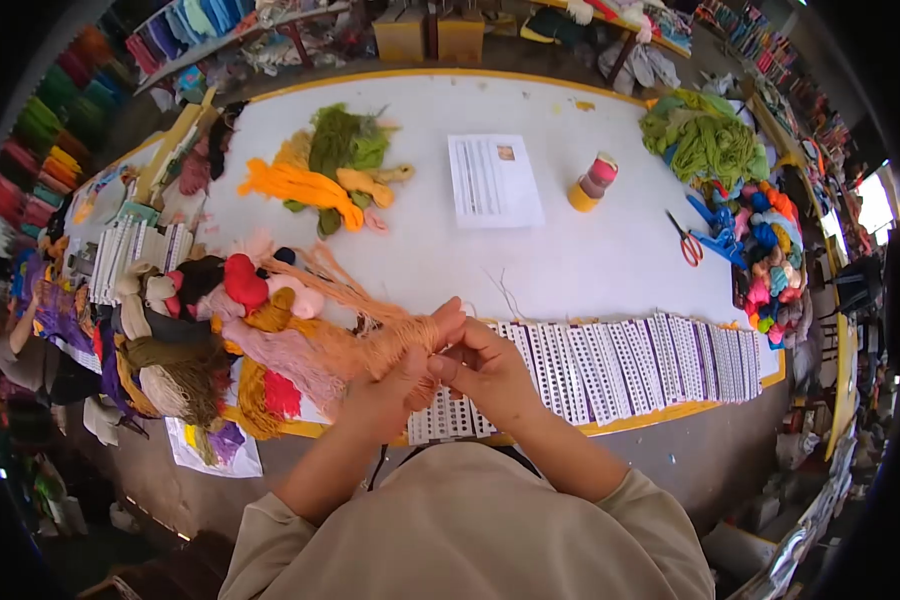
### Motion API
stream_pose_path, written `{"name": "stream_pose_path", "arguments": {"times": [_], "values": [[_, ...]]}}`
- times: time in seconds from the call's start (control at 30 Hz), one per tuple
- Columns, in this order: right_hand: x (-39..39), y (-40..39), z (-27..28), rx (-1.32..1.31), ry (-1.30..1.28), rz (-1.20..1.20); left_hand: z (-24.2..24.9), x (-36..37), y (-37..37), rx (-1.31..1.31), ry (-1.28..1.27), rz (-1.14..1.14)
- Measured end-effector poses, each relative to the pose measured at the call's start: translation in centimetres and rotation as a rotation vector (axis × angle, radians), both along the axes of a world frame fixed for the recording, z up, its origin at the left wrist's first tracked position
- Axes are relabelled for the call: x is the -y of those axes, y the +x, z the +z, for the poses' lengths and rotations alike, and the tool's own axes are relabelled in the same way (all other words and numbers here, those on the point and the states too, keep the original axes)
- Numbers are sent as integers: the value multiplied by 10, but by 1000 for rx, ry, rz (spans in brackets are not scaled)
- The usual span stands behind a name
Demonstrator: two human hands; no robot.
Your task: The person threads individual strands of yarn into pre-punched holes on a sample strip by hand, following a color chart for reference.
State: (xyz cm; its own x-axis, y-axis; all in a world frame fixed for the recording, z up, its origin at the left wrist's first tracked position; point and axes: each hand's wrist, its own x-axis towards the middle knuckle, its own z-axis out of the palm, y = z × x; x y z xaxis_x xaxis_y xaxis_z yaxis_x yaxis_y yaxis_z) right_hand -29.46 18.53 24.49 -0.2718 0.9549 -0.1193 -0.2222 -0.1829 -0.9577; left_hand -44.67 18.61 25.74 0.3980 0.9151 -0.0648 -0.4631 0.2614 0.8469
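While both hands meet near the centre of the frame, peach yarn (375, 348) lies looped about the left hand (402, 378), loose strands trailing to the upper left. The right hand (488, 370) is bent in against the left, fingertips at the yarn; whether either hand is closed on strands cannot be told. Right of centre, punched cards (620, 370) line the near edge of the white table (590, 270). Red-handled scissors (690, 248) lie farther right.
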Motion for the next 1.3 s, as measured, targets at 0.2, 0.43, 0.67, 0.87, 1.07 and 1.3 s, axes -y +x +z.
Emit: {"name": "stream_pose_path", "arguments": {"times": [0.2,0.43,0.67,0.87,1.07,1.3], "values": [[15,-5,5,-86,-76,-67,-5,9,-8,181,-125,68],[27,-8,8,-126,-194,-90,-16,18,-7,101,-41,161],[34,-9,2,-175,-241,-121,-11,24,-7,64,-15,168],[36,-14,3,-157,-249,-160,-22,28,-8,-104,67,183],[39,-15,-2,-281,-293,-191,-22,29,-9,-13,-43,198],[43,-15,3,-134,-239,-197,-28,28,-9,92,27,147]]}}
